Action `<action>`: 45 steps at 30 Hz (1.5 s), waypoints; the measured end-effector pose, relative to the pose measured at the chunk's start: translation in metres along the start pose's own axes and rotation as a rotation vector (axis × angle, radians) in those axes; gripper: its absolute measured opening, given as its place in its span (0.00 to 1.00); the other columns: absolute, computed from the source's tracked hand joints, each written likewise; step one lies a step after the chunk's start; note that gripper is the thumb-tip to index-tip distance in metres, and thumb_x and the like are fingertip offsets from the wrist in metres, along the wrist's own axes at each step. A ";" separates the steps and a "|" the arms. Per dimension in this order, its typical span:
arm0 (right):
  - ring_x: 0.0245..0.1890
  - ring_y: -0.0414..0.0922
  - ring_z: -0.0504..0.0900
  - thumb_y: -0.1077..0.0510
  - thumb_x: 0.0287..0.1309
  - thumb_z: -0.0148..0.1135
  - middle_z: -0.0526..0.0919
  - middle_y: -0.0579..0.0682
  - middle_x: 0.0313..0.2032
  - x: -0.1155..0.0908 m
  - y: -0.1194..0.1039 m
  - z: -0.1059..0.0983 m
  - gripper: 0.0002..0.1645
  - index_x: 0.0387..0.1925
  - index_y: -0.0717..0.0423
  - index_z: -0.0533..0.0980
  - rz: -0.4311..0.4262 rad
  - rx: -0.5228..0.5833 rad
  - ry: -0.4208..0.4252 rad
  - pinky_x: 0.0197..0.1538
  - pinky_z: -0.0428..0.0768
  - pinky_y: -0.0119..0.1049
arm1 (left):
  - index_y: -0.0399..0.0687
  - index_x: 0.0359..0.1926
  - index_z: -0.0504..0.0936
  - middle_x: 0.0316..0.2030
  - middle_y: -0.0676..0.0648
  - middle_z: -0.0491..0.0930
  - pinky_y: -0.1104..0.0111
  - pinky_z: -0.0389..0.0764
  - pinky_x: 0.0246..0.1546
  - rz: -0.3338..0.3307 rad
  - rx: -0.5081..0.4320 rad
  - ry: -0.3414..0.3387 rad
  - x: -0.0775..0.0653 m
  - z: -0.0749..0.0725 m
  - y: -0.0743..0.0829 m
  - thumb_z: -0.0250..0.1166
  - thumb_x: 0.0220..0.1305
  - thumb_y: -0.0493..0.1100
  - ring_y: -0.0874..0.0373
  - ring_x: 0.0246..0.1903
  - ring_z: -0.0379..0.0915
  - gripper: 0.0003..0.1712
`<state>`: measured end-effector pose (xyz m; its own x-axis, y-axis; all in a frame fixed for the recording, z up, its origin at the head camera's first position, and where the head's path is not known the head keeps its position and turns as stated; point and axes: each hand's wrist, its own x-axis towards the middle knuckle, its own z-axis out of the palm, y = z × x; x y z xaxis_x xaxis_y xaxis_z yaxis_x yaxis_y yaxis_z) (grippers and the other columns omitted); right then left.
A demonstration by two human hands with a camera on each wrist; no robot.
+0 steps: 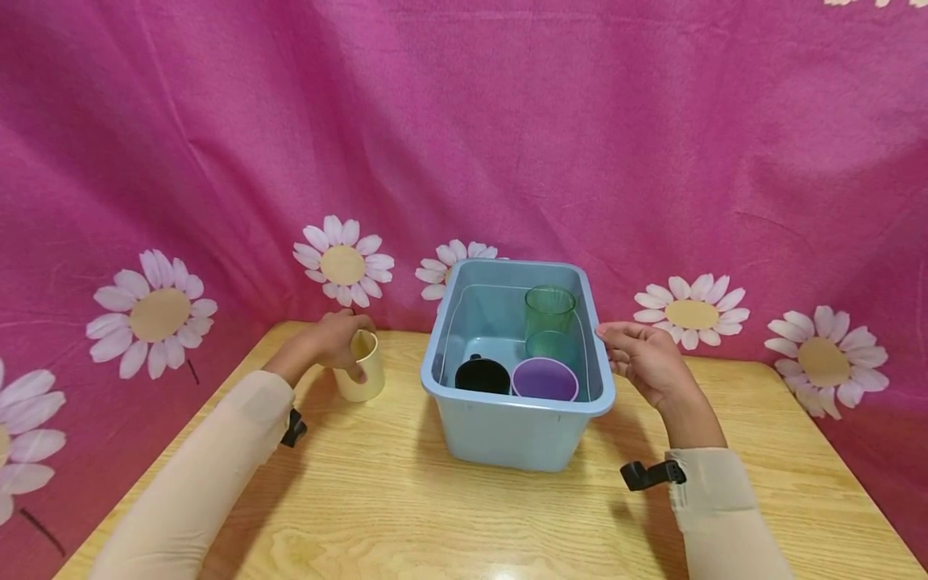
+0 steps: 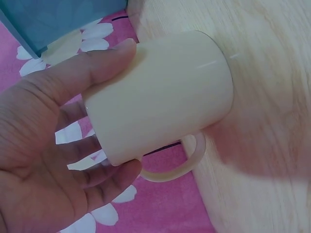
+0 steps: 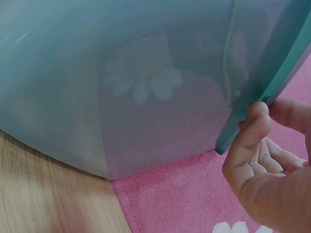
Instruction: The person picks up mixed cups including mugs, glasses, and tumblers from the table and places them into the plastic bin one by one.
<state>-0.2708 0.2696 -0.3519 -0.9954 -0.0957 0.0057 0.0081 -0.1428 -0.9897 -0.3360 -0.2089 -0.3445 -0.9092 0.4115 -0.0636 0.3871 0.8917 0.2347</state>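
Note:
On the table's left side stands a cream mug (image 1: 368, 380). My left hand (image 1: 335, 342) grips it from above, thumb on its outer wall and fingers about the rim. In the left wrist view the mug's handle (image 2: 187, 167) shows beside the fingertips. At the middle of the table is a light blue plastic tub (image 1: 507, 435). My right hand (image 1: 648, 362) pinches the tub's right rim (image 3: 279, 73) between thumb and index finger. Inside the tub are a black mug (image 1: 482, 379), a purple cup (image 1: 545, 380) and a green see-through tumbler (image 1: 549, 304); their lower parts are partly hidden.
The wooden table (image 1: 377, 499) backs onto a pink cloth (image 1: 464, 121) printed with white daisies, which also hangs at both sides. Each sleeve carries a black wrist mount (image 1: 652, 474). The tub stands between the two hands, close to the cloth.

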 end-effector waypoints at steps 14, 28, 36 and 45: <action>0.31 0.40 0.87 0.59 0.67 0.66 0.88 0.45 0.31 -0.001 -0.001 0.001 0.05 0.35 0.50 0.86 0.000 -0.010 0.004 0.38 0.85 0.31 | 0.32 0.58 0.77 0.50 0.36 0.78 0.48 0.76 0.54 0.013 0.017 0.055 0.003 0.004 -0.007 0.86 0.37 0.51 0.36 0.53 0.72 0.49; 0.32 0.40 0.87 0.58 0.67 0.67 0.88 0.45 0.32 -0.002 -0.001 0.001 0.03 0.36 0.50 0.85 -0.004 -0.020 0.008 0.38 0.85 0.31 | 0.33 0.56 0.78 0.48 0.37 0.77 0.49 0.78 0.49 0.039 0.036 0.072 0.007 -0.012 0.000 0.86 0.36 0.51 0.40 0.48 0.74 0.47; 0.31 0.40 0.86 0.58 0.67 0.67 0.88 0.45 0.31 -0.002 0.000 0.001 0.04 0.36 0.51 0.85 -0.003 -0.014 0.010 0.38 0.84 0.31 | 0.31 0.55 0.78 0.43 0.38 0.79 0.51 0.79 0.46 0.089 0.063 0.105 0.009 -0.025 0.005 0.86 0.34 0.50 0.44 0.43 0.75 0.46; 0.31 0.39 0.86 0.59 0.67 0.66 0.88 0.45 0.32 -0.002 -0.001 0.001 0.04 0.36 0.51 0.86 -0.002 -0.011 0.008 0.37 0.84 0.31 | 0.33 0.59 0.77 0.49 0.33 0.76 0.50 0.78 0.49 0.062 0.043 0.106 0.010 -0.045 0.013 0.86 0.37 0.49 0.42 0.45 0.74 0.48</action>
<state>-0.2686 0.2690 -0.3507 -0.9961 -0.0880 0.0068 0.0048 -0.1320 -0.9912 -0.3472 -0.2017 -0.2986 -0.8936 0.4456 0.0536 0.4471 0.8734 0.1930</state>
